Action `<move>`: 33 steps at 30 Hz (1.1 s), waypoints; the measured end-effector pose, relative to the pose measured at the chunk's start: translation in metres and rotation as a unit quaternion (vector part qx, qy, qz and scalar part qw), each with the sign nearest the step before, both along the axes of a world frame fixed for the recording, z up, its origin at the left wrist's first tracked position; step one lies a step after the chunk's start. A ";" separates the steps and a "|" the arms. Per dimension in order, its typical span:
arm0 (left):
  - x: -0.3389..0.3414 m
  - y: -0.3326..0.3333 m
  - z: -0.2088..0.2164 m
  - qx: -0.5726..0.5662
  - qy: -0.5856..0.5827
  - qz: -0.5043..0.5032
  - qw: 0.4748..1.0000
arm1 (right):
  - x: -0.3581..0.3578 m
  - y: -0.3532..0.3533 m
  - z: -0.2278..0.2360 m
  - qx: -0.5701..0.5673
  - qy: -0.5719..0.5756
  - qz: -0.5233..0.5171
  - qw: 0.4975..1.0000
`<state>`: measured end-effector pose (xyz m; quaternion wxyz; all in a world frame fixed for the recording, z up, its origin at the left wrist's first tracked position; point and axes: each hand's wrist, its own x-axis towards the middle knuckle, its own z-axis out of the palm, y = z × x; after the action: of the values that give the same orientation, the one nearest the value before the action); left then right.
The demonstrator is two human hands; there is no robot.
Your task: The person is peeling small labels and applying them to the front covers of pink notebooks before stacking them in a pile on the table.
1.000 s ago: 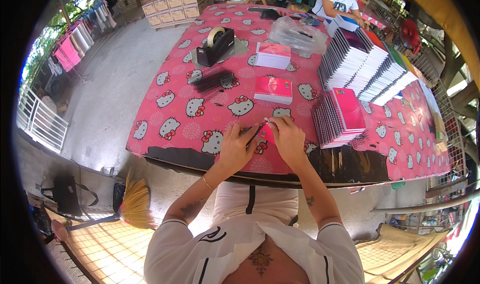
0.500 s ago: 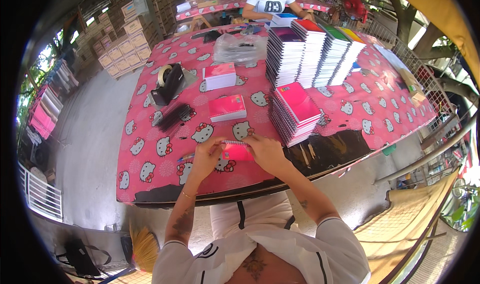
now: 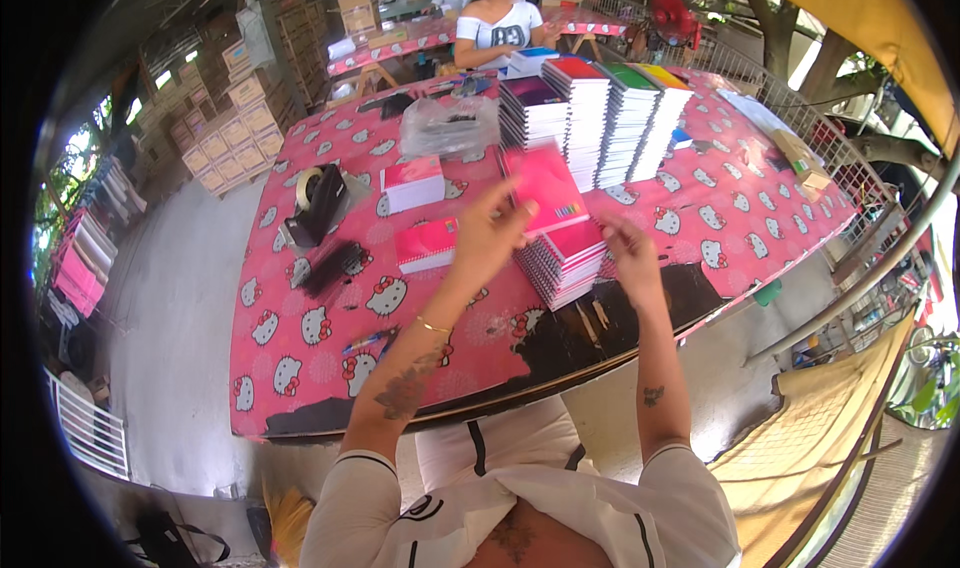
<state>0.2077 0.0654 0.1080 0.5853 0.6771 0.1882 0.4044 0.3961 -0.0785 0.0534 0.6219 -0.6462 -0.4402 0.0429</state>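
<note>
Head view: left fingers (image 3: 522,212) grip pink notebook's (image 3: 552,180) left edge; right fingers' (image 3: 624,234) hold unclear.

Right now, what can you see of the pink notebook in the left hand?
The pink notebook appears closed, with a smooth, card-like cover and a small multicoloured patch near its lower right corner. It is slightly blurred, and its binding can't be made out clearly. The left hand holds it by its left side, tilted, above the stack of pink spiral-bound notebooks; whether its lower edge touches them is unclear. The right hand is apart from it, to its lower right.
</note>
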 end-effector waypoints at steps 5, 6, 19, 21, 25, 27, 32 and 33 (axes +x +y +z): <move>0.019 -0.034 -0.024 0.307 0.180 0.128 0.926 | 0.008 0.000 -0.018 0.020 0.103 0.030 0.994; 0.016 -0.040 -0.017 0.295 0.199 0.128 0.926 | 0.007 0.001 -0.019 0.027 0.098 0.035 0.994; 0.062 0.035 -0.002 0.493 0.111 0.230 0.832 | -0.049 0.013 0.020 0.167 -0.309 -0.151 0.924; 0.079 0.054 0.007 0.397 0.343 0.089 0.847 | -0.054 0.026 0.009 0.134 -0.330 -0.139 0.924; 0.097 0.047 -0.001 0.370 0.420 0.064 0.826 | -0.046 0.043 -0.009 0.100 -0.367 -0.162 0.911; 0.094 0.058 -0.010 0.415 0.404 0.076 0.812 | -0.051 0.045 -0.007 0.090 -0.357 -0.152 0.917; 0.074 0.046 -0.021 0.433 0.305 0.181 0.829 | -0.048 0.027 0.019 -0.060 -0.311 -0.020 0.948; 0.068 0.044 -0.024 0.447 0.221 0.254 0.829 | -0.041 0.024 0.030 -0.041 -0.134 0.067 0.988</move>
<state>0.2755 0.1095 0.0843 0.0381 0.8642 0.2766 0.4186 0.3550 -0.0545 0.0836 0.5262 -0.6398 -0.5599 0.0158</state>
